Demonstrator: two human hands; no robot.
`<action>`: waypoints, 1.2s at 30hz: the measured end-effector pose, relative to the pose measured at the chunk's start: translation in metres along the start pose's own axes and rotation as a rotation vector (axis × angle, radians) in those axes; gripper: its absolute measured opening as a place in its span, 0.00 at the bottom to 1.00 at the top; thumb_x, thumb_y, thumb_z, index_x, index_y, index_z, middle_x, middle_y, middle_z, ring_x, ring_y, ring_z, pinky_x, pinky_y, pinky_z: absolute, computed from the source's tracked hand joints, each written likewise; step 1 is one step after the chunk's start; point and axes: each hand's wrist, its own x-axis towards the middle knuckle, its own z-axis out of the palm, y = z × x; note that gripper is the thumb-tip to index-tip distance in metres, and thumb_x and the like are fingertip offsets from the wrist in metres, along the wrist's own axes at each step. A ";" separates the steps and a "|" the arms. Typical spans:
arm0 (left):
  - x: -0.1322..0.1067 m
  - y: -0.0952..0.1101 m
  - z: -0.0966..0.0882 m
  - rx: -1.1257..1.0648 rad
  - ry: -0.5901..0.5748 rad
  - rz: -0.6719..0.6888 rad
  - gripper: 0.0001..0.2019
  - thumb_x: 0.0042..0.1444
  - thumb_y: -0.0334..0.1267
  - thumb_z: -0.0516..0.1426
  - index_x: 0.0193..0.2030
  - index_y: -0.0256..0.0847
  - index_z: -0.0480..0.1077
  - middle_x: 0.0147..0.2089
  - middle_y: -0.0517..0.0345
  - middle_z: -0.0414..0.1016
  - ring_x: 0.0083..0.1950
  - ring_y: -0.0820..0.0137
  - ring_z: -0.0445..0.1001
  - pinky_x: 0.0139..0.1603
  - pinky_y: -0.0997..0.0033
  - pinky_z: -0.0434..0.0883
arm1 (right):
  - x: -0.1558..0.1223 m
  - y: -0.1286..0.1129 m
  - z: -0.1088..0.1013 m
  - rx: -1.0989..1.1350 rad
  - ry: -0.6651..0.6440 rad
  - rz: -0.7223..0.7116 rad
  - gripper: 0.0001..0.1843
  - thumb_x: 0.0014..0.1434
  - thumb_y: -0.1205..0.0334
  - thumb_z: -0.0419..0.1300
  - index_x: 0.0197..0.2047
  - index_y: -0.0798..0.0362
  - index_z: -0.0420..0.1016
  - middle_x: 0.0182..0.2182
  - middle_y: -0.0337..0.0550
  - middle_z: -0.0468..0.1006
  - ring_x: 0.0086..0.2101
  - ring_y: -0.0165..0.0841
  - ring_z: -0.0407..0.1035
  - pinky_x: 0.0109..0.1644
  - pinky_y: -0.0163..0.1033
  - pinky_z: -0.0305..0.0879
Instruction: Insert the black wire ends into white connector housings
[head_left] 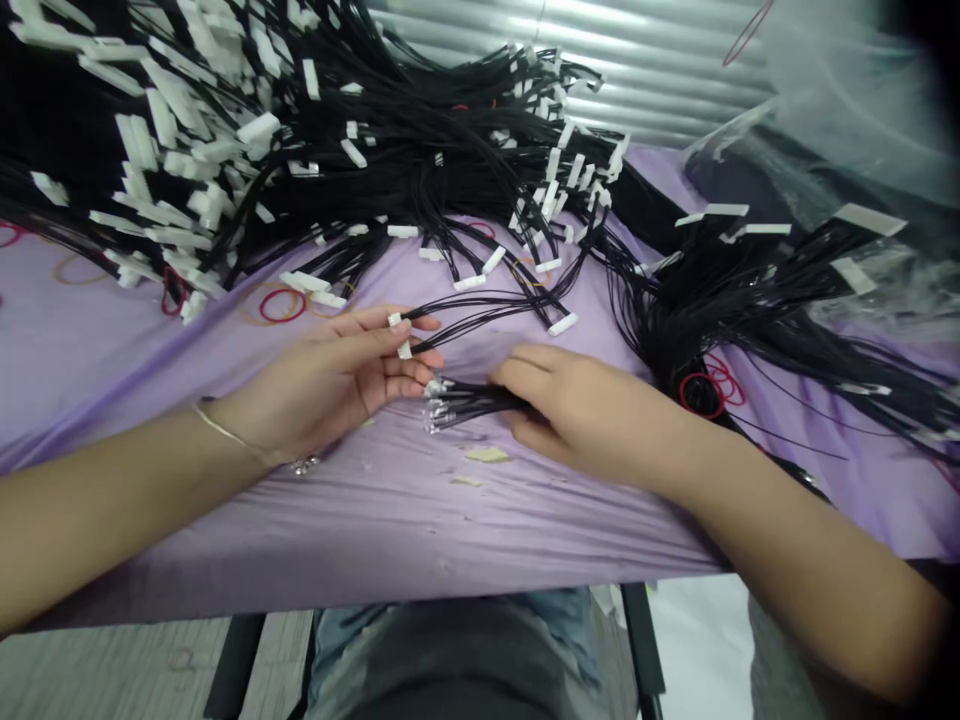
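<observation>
My left hand [352, 365], with a thin bracelet at the wrist, pinches the small white connectors [403, 338] of a black wire harness [480, 308]. The wires run from the fingers up to the right, towards the pile. Beside it, my right hand [559, 400] is closed around a bundle of black wires [480, 397]. Their bare metal terminals [437, 402] stick out to the left, close to my left fingertips. The rest of that bundle is hidden under the hand.
Black wire harnesses with white connectors [176, 150] are heaped along the back. Another bundle [675, 320] lies on the right, by red rubber bands [709, 388] and clear plastic bags [885, 240]. Yellow scraps [487, 455] lie on the purple cloth [300, 540], whose front edge is near my lap.
</observation>
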 end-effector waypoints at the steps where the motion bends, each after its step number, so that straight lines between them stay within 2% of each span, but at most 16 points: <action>1: 0.000 0.000 0.001 -0.009 0.005 0.001 0.06 0.59 0.28 0.57 0.39 0.32 0.76 0.31 0.49 0.78 0.30 0.71 0.76 0.30 0.80 0.75 | 0.001 0.002 0.001 0.019 -0.020 -0.037 0.08 0.59 0.69 0.53 0.42 0.59 0.70 0.38 0.49 0.70 0.38 0.36 0.66 0.42 0.41 0.62; 5: 0.001 0.001 0.003 -0.012 0.056 0.003 0.08 0.61 0.27 0.54 0.38 0.31 0.76 0.30 0.49 0.76 0.27 0.73 0.75 0.29 0.81 0.73 | -0.003 0.002 -0.003 0.110 -0.132 -0.078 0.05 0.59 0.69 0.54 0.39 0.56 0.69 0.37 0.46 0.69 0.37 0.34 0.65 0.42 0.40 0.63; 9: -0.001 -0.002 0.002 0.042 0.006 0.035 0.08 0.60 0.27 0.55 0.39 0.33 0.76 0.33 0.49 0.77 0.30 0.72 0.76 0.30 0.80 0.74 | -0.008 0.001 -0.012 0.157 -0.211 -0.092 0.06 0.59 0.65 0.57 0.40 0.56 0.70 0.36 0.44 0.70 0.37 0.34 0.66 0.42 0.41 0.65; 11: -0.003 -0.004 0.001 0.073 -0.038 0.061 0.07 0.59 0.28 0.56 0.39 0.33 0.76 0.35 0.49 0.77 0.31 0.71 0.76 0.31 0.78 0.74 | -0.009 0.001 -0.013 0.191 -0.173 -0.111 0.12 0.60 0.57 0.59 0.44 0.56 0.71 0.39 0.46 0.71 0.38 0.36 0.67 0.43 0.43 0.66; 13: -0.004 -0.006 0.002 0.091 -0.073 0.081 0.06 0.60 0.29 0.57 0.40 0.33 0.76 0.34 0.49 0.77 0.32 0.70 0.76 0.33 0.77 0.75 | -0.007 0.001 -0.012 0.231 -0.091 -0.124 0.16 0.62 0.52 0.57 0.45 0.57 0.72 0.40 0.47 0.71 0.39 0.36 0.67 0.44 0.43 0.66; 16: -0.003 -0.006 0.005 0.077 -0.063 0.067 0.07 0.61 0.30 0.55 0.42 0.31 0.74 0.33 0.47 0.78 0.32 0.69 0.76 0.34 0.75 0.75 | -0.002 0.001 -0.005 0.231 0.019 -0.117 0.13 0.66 0.58 0.52 0.41 0.57 0.73 0.36 0.46 0.73 0.37 0.34 0.68 0.43 0.41 0.66; 20: -0.001 -0.004 0.006 0.036 0.028 0.041 0.08 0.61 0.27 0.52 0.41 0.30 0.72 0.32 0.46 0.79 0.32 0.70 0.77 0.34 0.77 0.75 | 0.001 0.003 0.001 0.173 0.133 -0.084 0.09 0.63 0.63 0.56 0.43 0.60 0.73 0.38 0.49 0.74 0.41 0.36 0.68 0.46 0.43 0.66; 23: 0.000 -0.004 0.004 0.038 0.025 0.054 0.06 0.62 0.27 0.52 0.42 0.33 0.70 0.33 0.49 0.79 0.32 0.71 0.77 0.34 0.78 0.74 | -0.001 0.003 0.001 0.176 0.216 -0.120 0.08 0.61 0.65 0.58 0.42 0.60 0.73 0.38 0.49 0.73 0.40 0.36 0.67 0.46 0.41 0.65; 25: -0.001 -0.004 0.003 0.063 0.011 0.067 0.04 0.62 0.28 0.52 0.40 0.35 0.68 0.34 0.51 0.79 0.33 0.72 0.77 0.36 0.78 0.74 | -0.001 0.002 0.001 0.219 0.156 -0.171 0.06 0.62 0.67 0.57 0.38 0.59 0.74 0.35 0.46 0.72 0.36 0.33 0.66 0.41 0.38 0.64; 28: -0.002 -0.004 0.003 0.119 -0.018 0.083 0.02 0.62 0.31 0.55 0.38 0.35 0.67 0.35 0.53 0.78 0.34 0.74 0.76 0.38 0.78 0.73 | 0.001 0.001 0.004 0.290 0.055 -0.171 0.07 0.63 0.67 0.56 0.36 0.60 0.75 0.33 0.45 0.72 0.34 0.31 0.66 0.39 0.37 0.63; 32: -0.003 -0.006 0.004 0.173 -0.034 0.094 0.07 0.56 0.35 0.62 0.35 0.35 0.69 0.34 0.55 0.76 0.37 0.71 0.76 0.39 0.76 0.73 | 0.001 -0.001 0.007 0.321 0.037 -0.125 0.05 0.60 0.68 0.59 0.37 0.61 0.76 0.34 0.46 0.73 0.35 0.32 0.67 0.41 0.38 0.63; 36: -0.006 -0.007 0.001 0.372 -0.046 0.153 0.04 0.54 0.34 0.64 0.34 0.36 0.74 0.36 0.59 0.77 0.36 0.74 0.74 0.41 0.77 0.70 | -0.001 -0.004 0.006 0.313 -0.004 -0.072 0.05 0.59 0.68 0.60 0.39 0.61 0.76 0.36 0.46 0.73 0.36 0.32 0.67 0.41 0.38 0.63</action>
